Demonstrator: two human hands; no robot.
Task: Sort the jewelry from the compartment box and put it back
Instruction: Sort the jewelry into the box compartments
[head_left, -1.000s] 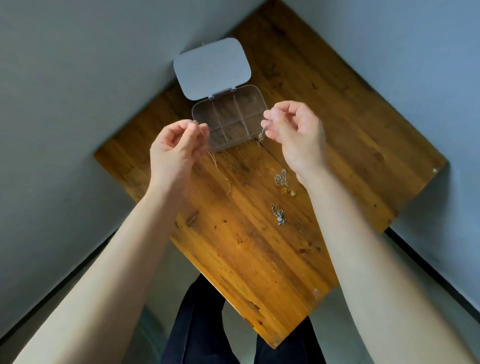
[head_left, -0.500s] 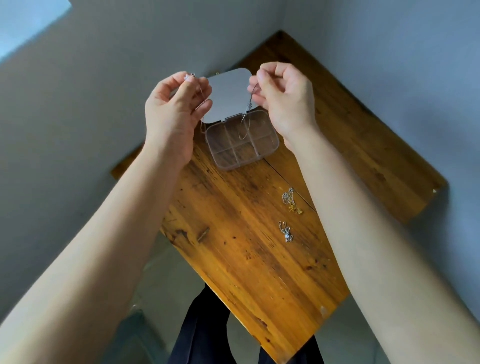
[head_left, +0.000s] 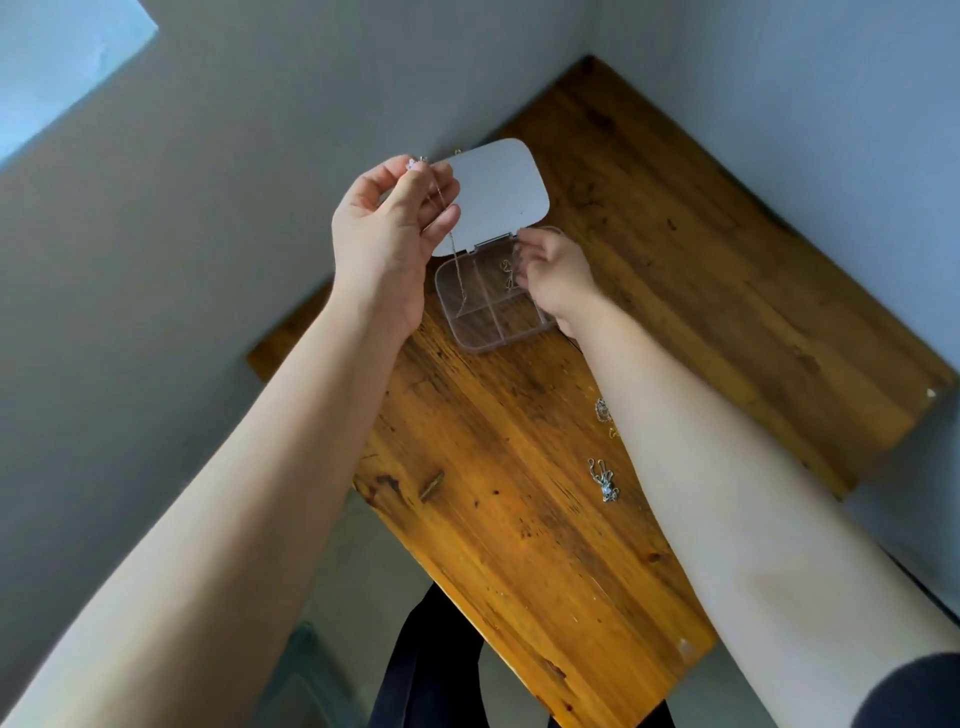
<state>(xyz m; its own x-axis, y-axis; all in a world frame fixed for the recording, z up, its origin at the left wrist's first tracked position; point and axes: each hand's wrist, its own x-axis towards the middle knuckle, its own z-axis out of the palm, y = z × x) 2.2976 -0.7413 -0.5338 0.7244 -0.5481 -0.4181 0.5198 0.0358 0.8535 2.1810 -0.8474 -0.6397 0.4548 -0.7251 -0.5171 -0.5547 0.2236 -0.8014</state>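
Note:
A clear compartment box (head_left: 485, 332) stands open on the wooden table (head_left: 519, 493), its grey lid (head_left: 498, 192) folded back. My left hand (head_left: 389, 234) is raised above the box's left side and pinches one end of a thin chain necklace (head_left: 456, 270), which hangs down into the box. My right hand (head_left: 556, 275) is low over the box's right half, pinching the chain's other end in a compartment. A silver jewelry piece (head_left: 602, 480) lies on the table by my right forearm. A gold and silver piece (head_left: 602, 413) is partly hidden behind that forearm.
The table sits in a corner between two grey walls (head_left: 208, 260). Its near edge ends above my dark trousers (head_left: 415, 675). A dark knot (head_left: 431, 486) marks the wood near the left edge.
My right hand has dropped from beside the left hand down into the box with its end of the chain. The left hand stays raised.

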